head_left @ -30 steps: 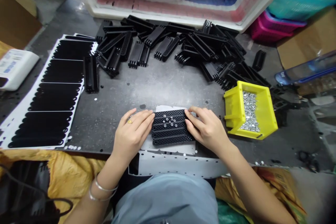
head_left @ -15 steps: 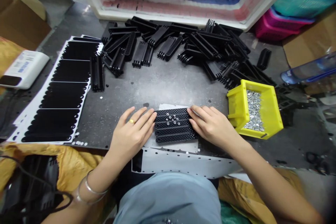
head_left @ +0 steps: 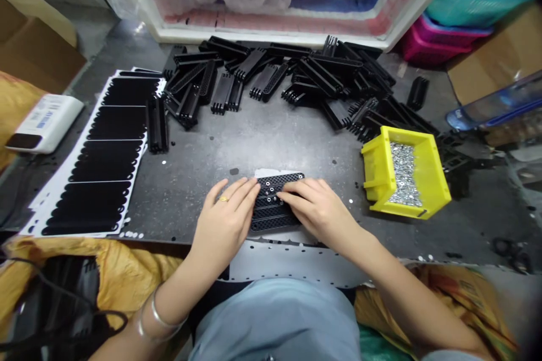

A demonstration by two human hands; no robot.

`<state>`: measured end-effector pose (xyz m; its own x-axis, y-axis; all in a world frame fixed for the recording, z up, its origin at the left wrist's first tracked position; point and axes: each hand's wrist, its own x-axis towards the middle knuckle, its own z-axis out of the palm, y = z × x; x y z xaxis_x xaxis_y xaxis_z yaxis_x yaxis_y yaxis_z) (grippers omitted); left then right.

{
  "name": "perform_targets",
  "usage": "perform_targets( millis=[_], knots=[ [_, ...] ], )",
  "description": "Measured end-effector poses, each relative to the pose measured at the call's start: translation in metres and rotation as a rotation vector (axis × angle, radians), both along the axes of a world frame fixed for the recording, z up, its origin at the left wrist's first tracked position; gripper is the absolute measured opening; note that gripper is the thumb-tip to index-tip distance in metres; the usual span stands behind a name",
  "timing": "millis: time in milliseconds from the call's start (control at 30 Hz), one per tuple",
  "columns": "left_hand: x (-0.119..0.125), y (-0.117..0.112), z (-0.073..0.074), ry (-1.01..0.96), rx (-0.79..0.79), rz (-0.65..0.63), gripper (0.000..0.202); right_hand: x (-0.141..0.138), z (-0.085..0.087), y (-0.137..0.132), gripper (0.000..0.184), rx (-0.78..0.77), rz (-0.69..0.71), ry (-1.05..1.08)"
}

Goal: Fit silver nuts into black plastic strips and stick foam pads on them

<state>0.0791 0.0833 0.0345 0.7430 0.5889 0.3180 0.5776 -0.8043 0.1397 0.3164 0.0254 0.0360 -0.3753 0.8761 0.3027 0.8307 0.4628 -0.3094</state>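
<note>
A stack of black perforated plastic strips (head_left: 275, 220) lies on a white backing sheet (head_left: 267, 172) near the table's front edge. Several small silver washers (head_left: 268, 192) sit on top of it. My left hand (head_left: 224, 220) presses its fingertips against the stack's left side. My right hand (head_left: 317, 208) lies across the stack's right half, with its fingers over the strips and hiding part of them. Whether those fingers pinch anything is hidden. A yellow plastic bin (head_left: 376, 172) of silver washers stands to the right of my right hand.
A pile of black comb-like plastic parts (head_left: 292, 76) spreads across the back of the grey table (head_left: 190, 197). Sheets of black pads (head_left: 105, 149) lie on the left. A white-rimmed container (head_left: 271, 31) and stacked teal and magenta baskets (head_left: 440, 39) stand beyond.
My right hand has moved from the stack's right edge leftward onto its top. My left hand has stayed against the left side. The view has shifted slightly.
</note>
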Motion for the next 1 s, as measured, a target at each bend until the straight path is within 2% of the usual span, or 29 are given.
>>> perform_targets(
  millis=[100,200,300,433,533,667,767,867,1000],
  knots=[
    [0.007,0.012,-0.008,-0.088,-0.049,-0.091,0.036,0.013,0.002,-0.012,0.026,-0.03,-0.088,0.09],
    [0.015,0.022,-0.013,-0.182,-0.036,-0.096,0.025,0.021,0.002,-0.014,0.022,-0.032,-0.159,0.097],
    [0.017,0.027,-0.011,-0.216,-0.006,-0.082,0.017,0.017,0.001,-0.009,0.018,-0.049,-0.153,0.068],
    [0.004,0.022,-0.002,-0.153,0.055,-0.074,0.012,0.009,0.002,-0.007,0.018,-0.058,-0.141,0.043],
    [-0.007,0.015,0.001,-0.119,0.083,-0.005,0.008,0.006,0.001,-0.01,0.017,-0.045,-0.114,0.054],
    [-0.011,0.011,-0.001,-0.15,0.067,0.064,0.005,0.008,-0.002,-0.007,0.017,0.019,-0.091,0.063],
    [-0.008,0.013,-0.003,-0.206,0.01,0.092,0.005,0.017,0.001,-0.003,0.014,0.071,-0.14,0.002],
    [-0.006,0.012,-0.005,-0.245,-0.032,0.078,0.007,0.024,0.006,0.0,0.011,0.081,-0.167,-0.051],
    [-0.01,0.005,-0.011,-0.253,0.011,0.039,0.012,0.017,0.009,0.001,0.013,0.052,-0.106,-0.048]
  ],
)
